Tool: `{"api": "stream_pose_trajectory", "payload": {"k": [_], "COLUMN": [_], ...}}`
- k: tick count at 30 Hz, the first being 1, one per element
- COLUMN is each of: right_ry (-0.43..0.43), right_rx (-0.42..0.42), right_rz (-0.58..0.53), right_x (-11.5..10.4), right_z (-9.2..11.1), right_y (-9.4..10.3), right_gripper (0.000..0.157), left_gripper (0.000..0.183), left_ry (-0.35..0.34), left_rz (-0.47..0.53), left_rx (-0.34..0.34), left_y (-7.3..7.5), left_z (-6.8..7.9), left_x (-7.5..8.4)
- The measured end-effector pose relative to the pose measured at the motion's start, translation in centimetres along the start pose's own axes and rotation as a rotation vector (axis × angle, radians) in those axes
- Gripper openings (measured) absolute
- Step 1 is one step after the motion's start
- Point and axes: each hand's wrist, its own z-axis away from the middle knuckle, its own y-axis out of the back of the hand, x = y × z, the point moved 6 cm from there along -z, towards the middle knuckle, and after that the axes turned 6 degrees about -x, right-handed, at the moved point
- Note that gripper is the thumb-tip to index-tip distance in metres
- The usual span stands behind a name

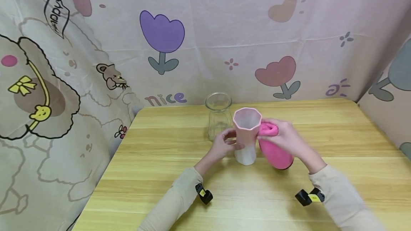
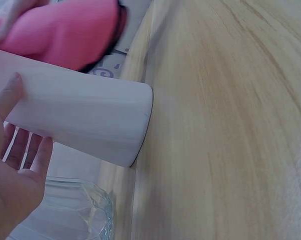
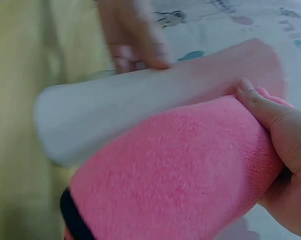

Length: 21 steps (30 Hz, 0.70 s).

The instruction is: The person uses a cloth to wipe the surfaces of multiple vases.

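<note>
A tall faceted vase [image 1: 246, 152], pink at the rim and fading to white at the base, stands upright on the table. My left hand [image 1: 223, 143] holds it from the left side, thumb toward me and the other fingers behind; the left wrist view shows the thumb [image 2: 9, 95] on its wall. On the vase's other side, my right hand [image 1: 286, 137] grips a bunched pink plush cloth [image 1: 276, 155] with a dark edge. The cloth hangs down against the vase's right side, its upper fold near the rim. Inside the vase only the pale upper wall shows.
Behind and left of the pink vase stands a clear glass vase [image 1: 219, 118] with a flared rim, partly covered by my left hand. The wooden table [image 1: 154, 174] meets patterned curtains [image 1: 208, 17] at the back and sides.
</note>
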Motion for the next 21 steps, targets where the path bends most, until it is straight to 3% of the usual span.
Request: {"api": "stream_pose_trajectory", "payload": {"k": [6, 9, 15, 21], "right_ry": [0.012, 0.021, 0.026, -0.006], "right_rx": [-0.117, -0.126, -0.049, -0.155], "right_rz": [0.050, 0.074, 0.028, 0.076], "right_x": [1.9, 1.9, 0.8, 2.5], "right_z": [0.4, 0.5, 0.2, 0.3], "right_y": [-2.8, -2.8, -1.1, -3.6], "right_gripper": [0.043, 0.040, 0.042, 0.043], "left_gripper": [0.051, 0.051, 0.052, 0.052], "left_ry": [0.018, 0.019, 0.026, 0.027], "left_rz": [0.000, 0.003, 0.009, 0.013], "left_rx": [-0.011, -0.012, -0.002, -0.002], "left_y": [0.0, 0.0, 0.1, 0.1], "left_z": [-0.2, -0.2, -0.1, 0.0], "left_x": [-0.1, -0.1, -0.2, -0.1]}}
